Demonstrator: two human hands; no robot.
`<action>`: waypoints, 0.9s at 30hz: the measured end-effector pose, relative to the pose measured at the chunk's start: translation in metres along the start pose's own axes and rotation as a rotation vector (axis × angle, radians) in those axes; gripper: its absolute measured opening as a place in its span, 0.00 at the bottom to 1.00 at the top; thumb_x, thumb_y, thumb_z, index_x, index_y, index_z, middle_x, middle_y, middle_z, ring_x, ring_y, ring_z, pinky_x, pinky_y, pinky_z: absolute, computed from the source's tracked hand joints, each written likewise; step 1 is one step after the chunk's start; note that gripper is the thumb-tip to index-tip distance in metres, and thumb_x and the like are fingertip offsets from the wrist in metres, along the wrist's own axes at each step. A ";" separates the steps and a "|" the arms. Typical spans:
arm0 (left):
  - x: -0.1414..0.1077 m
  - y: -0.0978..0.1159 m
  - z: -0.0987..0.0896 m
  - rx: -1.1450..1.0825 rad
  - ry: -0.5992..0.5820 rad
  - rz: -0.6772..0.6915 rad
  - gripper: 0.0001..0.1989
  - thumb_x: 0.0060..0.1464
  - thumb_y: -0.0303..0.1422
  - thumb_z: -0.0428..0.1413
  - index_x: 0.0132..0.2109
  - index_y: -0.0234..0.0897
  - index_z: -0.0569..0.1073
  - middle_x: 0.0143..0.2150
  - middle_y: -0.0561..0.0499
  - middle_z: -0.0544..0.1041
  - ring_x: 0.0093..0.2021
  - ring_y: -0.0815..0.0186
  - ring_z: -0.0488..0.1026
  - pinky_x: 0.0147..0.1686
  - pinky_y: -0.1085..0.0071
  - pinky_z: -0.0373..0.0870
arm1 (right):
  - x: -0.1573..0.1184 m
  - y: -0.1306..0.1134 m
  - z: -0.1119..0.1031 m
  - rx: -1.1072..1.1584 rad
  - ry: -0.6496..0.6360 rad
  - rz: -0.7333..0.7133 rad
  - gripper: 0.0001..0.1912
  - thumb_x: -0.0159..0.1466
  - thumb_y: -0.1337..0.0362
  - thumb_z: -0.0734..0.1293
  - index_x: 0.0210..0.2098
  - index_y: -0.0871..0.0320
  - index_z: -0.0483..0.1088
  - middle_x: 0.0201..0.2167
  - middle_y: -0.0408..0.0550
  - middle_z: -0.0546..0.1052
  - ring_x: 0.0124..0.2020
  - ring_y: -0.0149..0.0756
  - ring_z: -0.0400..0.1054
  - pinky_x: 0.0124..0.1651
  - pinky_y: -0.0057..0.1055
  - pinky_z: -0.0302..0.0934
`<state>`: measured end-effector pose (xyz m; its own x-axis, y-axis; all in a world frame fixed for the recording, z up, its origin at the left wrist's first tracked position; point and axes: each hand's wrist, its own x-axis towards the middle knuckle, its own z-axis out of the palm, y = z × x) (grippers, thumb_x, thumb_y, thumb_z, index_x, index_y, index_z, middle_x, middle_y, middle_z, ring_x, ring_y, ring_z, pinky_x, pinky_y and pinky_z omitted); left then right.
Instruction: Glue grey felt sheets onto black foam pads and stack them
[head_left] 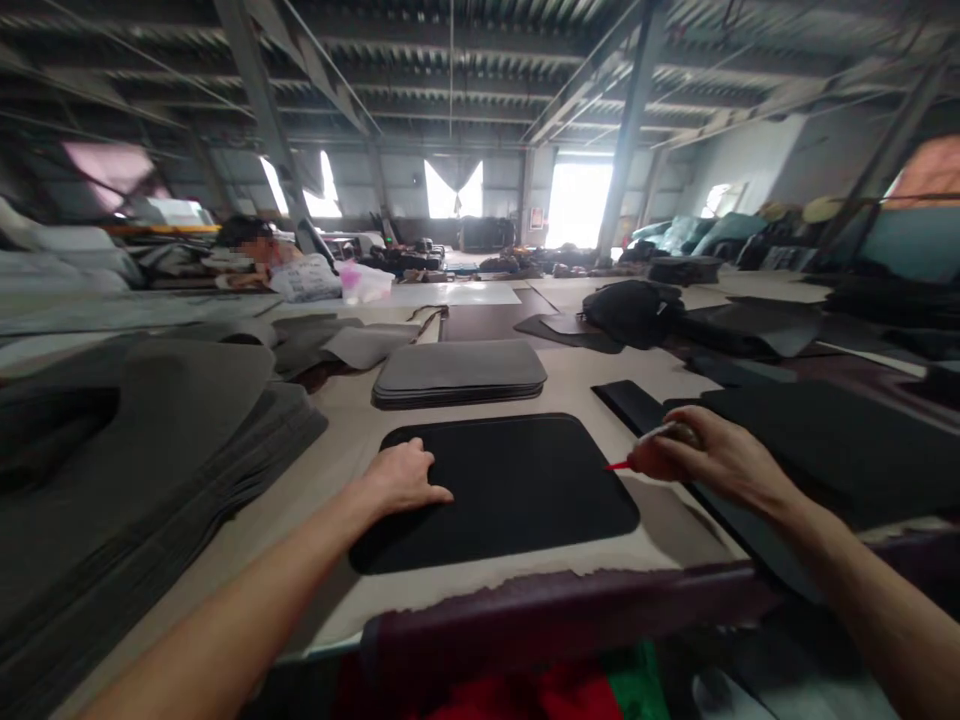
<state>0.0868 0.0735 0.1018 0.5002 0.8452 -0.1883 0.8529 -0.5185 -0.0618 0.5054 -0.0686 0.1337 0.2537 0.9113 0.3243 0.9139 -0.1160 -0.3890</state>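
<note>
A black rounded panel (517, 490) lies flat on the table in front of me. My left hand (409, 478) rests on its left part, fingers spread and thumb pointing right. In my right hand (709, 455) is a small squeeze bottle (651, 455) with a thin red nozzle, its body partly hidden by my fingers. The nozzle tip points left, at the panel's right edge; whether it touches cannot be made out. Just behind the panel sits a stack of grey rounded panels (461, 370).
Grey sheets (187, 400) are piled high at the left. Dark sheets (825, 440) and a narrow black strip (626, 405) lie at the right. Farther back are a black bag (634, 310) and a plastic bag (366, 283). Another person (247, 250) is at the back left.
</note>
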 end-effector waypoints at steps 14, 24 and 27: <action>0.002 -0.005 0.001 0.021 0.038 0.052 0.36 0.52 0.61 0.54 0.50 0.32 0.79 0.48 0.35 0.75 0.46 0.44 0.76 0.48 0.54 0.72 | -0.084 -0.001 0.011 0.391 0.013 0.128 0.24 0.55 0.40 0.70 0.42 0.50 0.73 0.37 0.47 0.79 0.38 0.51 0.74 0.39 0.41 0.69; 0.007 -0.026 -0.008 -0.068 -0.022 0.075 0.20 0.62 0.31 0.48 0.56 0.36 0.76 0.57 0.42 0.77 0.58 0.54 0.73 0.57 0.63 0.68 | -0.047 -0.105 0.076 0.521 -0.235 -0.282 0.16 0.64 0.47 0.67 0.44 0.50 0.72 0.39 0.46 0.76 0.39 0.45 0.71 0.41 0.37 0.65; 0.008 -0.031 -0.006 -0.118 -0.028 0.075 0.21 0.63 0.29 0.48 0.60 0.35 0.73 0.60 0.43 0.75 0.59 0.56 0.72 0.58 0.65 0.68 | -0.037 -0.141 0.099 0.581 -0.326 -0.417 0.13 0.68 0.51 0.65 0.45 0.51 0.70 0.38 0.45 0.73 0.38 0.41 0.69 0.40 0.36 0.64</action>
<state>0.0652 0.0975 0.1078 0.5605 0.7997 -0.2154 0.8256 -0.5600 0.0692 0.3358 -0.0470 0.0915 -0.2621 0.9144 0.3083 0.5779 0.4046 -0.7087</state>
